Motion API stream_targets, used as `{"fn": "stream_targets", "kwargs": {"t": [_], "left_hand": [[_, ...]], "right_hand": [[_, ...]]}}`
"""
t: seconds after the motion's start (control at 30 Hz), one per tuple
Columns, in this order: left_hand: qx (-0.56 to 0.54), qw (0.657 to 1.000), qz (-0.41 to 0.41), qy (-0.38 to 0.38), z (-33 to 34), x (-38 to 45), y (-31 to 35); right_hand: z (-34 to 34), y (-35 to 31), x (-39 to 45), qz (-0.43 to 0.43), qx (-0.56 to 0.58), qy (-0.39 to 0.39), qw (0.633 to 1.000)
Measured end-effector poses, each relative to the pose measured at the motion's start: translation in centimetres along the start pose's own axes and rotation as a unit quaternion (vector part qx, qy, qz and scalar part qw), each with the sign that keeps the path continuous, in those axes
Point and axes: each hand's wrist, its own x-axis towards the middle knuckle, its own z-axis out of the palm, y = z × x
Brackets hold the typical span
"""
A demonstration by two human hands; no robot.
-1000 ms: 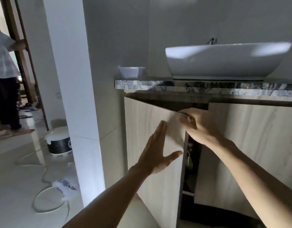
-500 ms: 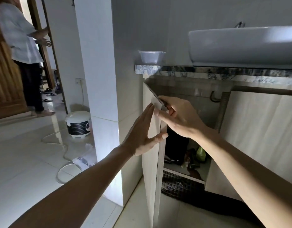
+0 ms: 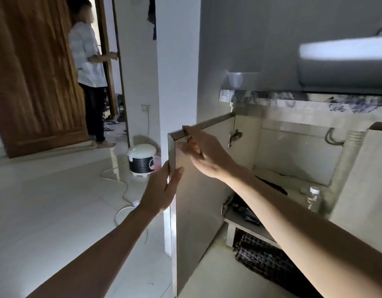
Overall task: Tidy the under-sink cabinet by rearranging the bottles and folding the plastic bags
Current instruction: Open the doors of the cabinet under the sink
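Note:
The left cabinet door (image 3: 198, 203) stands swung wide open under the sink. My left hand (image 3: 162, 188) grips its free vertical edge, thumb on the inner face. My right hand (image 3: 204, 151) pinches the door's top corner. Inside the cabinet a clear plastic bottle with a white cap (image 3: 314, 198) stands on the shelf (image 3: 239, 224) at the right. Dark crumpled bags (image 3: 246, 211) lie on the shelf behind my right forearm. Below the shelf sits a dark woven basket (image 3: 269, 261).
The right cabinet door (image 3: 366, 190) is shut. A white basin (image 3: 344, 65) and a clear cup (image 3: 235, 79) sit on the marble counter (image 3: 293, 100). A white rice cooker (image 3: 142, 159) with its cord lies on the floor left. A person (image 3: 89, 76) stands by the wooden door.
The left door has swung from nearly shut to wide open, showing the shelf, bottle and basket. Both hands have stayed on the door's edge as it moved left.

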Motion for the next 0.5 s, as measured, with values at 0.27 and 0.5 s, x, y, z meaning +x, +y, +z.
{"fn": "stream_targets", "kwargs": {"t": [0.27,0.5], "left_hand": [[0.024,0.996,-0.081,0.036,-0.9,0.9,-1.8],[0.107,0.982,0.019,0.158,1.5,1.8,1.2]], "right_hand": [[2.7,1.2,3.0,-0.013,-0.047,0.01,0.999],[-0.7,2.2,1.2,0.071,-0.044,-0.036,0.996]]}}
